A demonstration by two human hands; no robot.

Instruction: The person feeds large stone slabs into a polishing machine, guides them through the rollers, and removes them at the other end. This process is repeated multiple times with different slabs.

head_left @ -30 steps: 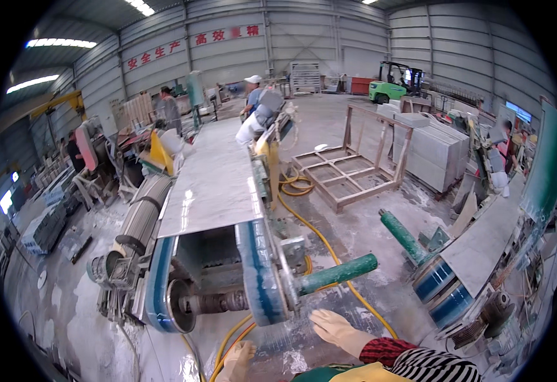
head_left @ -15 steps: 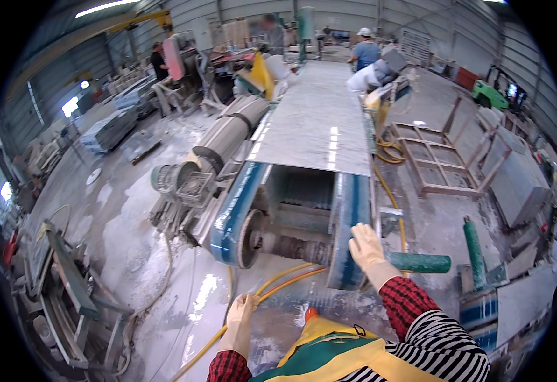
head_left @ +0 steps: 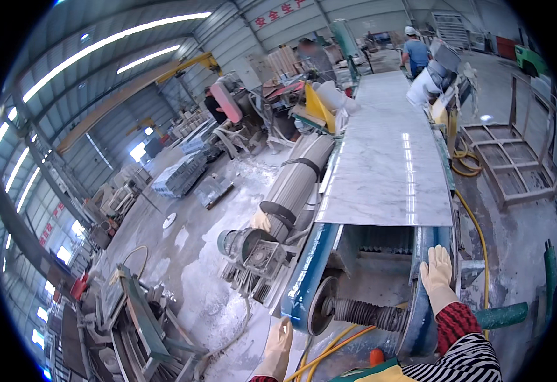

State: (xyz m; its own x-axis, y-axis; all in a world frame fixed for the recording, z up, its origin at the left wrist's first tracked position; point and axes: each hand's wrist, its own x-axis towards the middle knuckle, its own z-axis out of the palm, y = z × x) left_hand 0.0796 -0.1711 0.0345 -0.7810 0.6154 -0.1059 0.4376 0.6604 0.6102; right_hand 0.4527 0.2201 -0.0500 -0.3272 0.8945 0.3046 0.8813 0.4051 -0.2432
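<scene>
A glossy, grey-veined white stone slab (head_left: 387, 159) lies along a conveyor on two blue belts. My right hand (head_left: 439, 277), in a cream glove, rests on the right blue belt (head_left: 422, 239) just short of the slab's near edge. Its fingers are stretched out and flat, with nothing held. My left hand (head_left: 278, 347), gloved the same way, is beside the near end of the left blue belt (head_left: 307, 274). Those fingers are curled together and I see nothing in them; whether they touch the belt is unclear. A ribbed roller shaft (head_left: 371, 314) spans between the belts.
Left of the conveyor stands a motor (head_left: 246, 245) by a long ribbed cover (head_left: 301, 169). Yellow hoses (head_left: 329, 349) cross the wet floor. At right are a green cylinder (head_left: 502, 315) and a metal frame (head_left: 514, 159). A person in blue (head_left: 416, 52) stands at the far end.
My view has swung left and upward. The right hand has slid forward along the belt, closer to the slab. My left hand has come nearer to the left belt's end.
</scene>
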